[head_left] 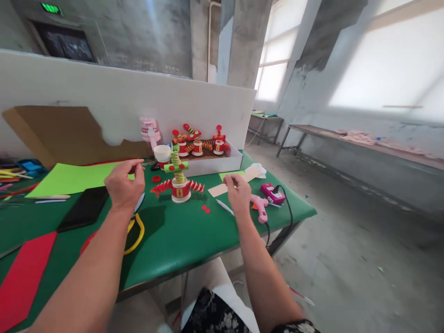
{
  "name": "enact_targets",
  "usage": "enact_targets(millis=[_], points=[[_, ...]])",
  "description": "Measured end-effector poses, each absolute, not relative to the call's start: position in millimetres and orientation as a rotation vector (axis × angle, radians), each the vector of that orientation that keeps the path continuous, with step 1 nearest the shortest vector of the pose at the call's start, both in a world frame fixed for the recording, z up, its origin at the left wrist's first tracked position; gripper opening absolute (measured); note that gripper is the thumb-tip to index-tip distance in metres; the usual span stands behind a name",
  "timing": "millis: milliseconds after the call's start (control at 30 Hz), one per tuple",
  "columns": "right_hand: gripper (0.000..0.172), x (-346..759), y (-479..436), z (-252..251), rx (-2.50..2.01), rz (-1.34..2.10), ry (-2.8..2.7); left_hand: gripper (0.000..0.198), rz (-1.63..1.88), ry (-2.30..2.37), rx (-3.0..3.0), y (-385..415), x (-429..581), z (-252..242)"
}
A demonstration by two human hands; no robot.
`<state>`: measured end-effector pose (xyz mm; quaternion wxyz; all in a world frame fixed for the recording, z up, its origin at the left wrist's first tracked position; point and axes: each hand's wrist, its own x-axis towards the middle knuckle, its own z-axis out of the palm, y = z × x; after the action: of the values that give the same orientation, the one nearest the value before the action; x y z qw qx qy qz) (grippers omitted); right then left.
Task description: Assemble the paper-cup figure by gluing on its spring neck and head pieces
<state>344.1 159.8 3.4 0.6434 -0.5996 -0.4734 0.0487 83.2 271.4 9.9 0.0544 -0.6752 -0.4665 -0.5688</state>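
The person stands at a green table (180, 240) with both forearms stretched out over it. The left hand (125, 186) is raised just above the tabletop at the near right corner of a lime green sheet (72, 179). Its fingers are drawn in and thumb and forefinger nearly meet, but I cannot tell whether anything small is pinched there. The right hand (237, 192) is curled, palm down, its fingertips at the near end of a beige paper strip (219, 189); whether it grips the strip or only rests on it I cannot tell. Between the hands stands a paper figure (179, 181), upright on a red and white cup base, with red concertina arms and a green crossbar. Farther back, a white box (211, 164) holds similar figures. A pink glue gun (260, 209) lies just right of the right hand, and yellow-handled scissors (136, 233) lie under the left forearm.
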Motion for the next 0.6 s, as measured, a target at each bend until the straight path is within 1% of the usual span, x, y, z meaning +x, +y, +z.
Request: enact_targets(millis=[133,233,300,367,433,533,600], points=[[0.036,400.9,114.5,13.8,-1.546,-0.013,-1.042,0.023,-1.763,-1.413,-1.98,276.8,81.6,5.4],[0.037,431.3,76.4,23.2,-1.648,-0.188,-0.955,0.026,-1.723,-1.469,-1.978,281.9,79.5,0.2],[0.039,438.7,57.8,25.6,-1.685,-0.238,-0.912,0.028,-1.687,-1.511,-2.023,284.2,78.6,-2.9],[0.04,434.7,51.6,25.5,-1.659,-0.173,-0.915,0.027,-1.672,-1.561,-2.021,285.4,78.9,-5.0],[0.04,418.9,58.8,24.7,-1.574,-0.029,-0.951,0.025,-1.663,-1.601,-1.991,286.5,79.5,-6.0],[0.037,372.9,83.8,22.7,-1.46,0.183,-1.088,0.026,-1.639,-1.635,-1.979,288.8,76.9,-4.9],[0.033,332.1,99.5,17.6,-1.392,0.284,-1.28,0.026,-1.666,-1.654,-1.94,290.2,71.6,-2.6]])
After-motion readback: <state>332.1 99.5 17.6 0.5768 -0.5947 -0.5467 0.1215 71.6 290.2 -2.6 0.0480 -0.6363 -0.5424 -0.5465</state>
